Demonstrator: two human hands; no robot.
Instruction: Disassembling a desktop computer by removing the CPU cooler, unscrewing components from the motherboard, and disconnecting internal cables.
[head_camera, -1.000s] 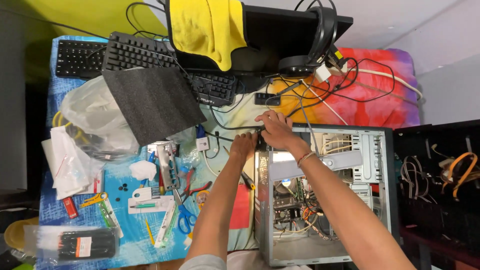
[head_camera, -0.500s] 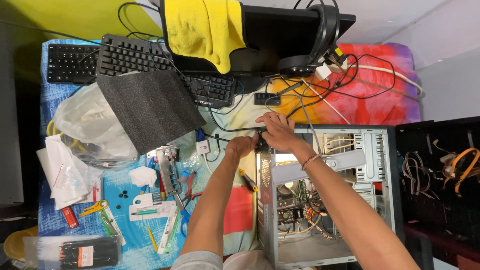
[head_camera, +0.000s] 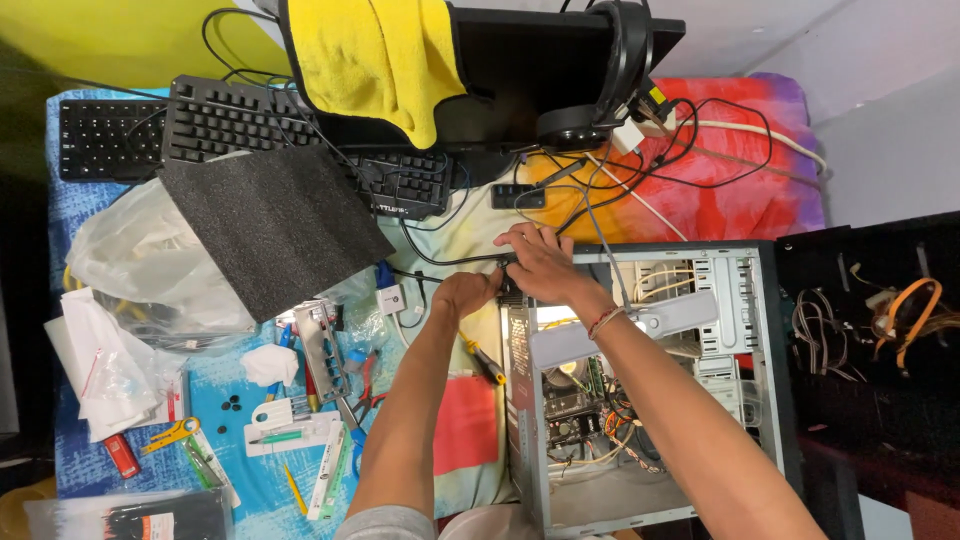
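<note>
Hands (head_camera: 505, 280) two, computer case (head_camera: 740, 400) one, keyboards (head_camera: 300, 140) two

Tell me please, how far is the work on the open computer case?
Done: the computer case lies open on its side, its side panel off, and tools are spread on the blue mat. In hand: the left hand and right hand meet at the case's upper left corner, by a black cable. Left: inner wires look loose and the case is unclosed.

A home computer-repair bench: opened computer case (head_camera: 650, 390), two keyboards (head_camera: 240, 130), scattered hand tools (head_camera: 300, 430) on a bright cloth (head_camera: 740, 190).
</note>
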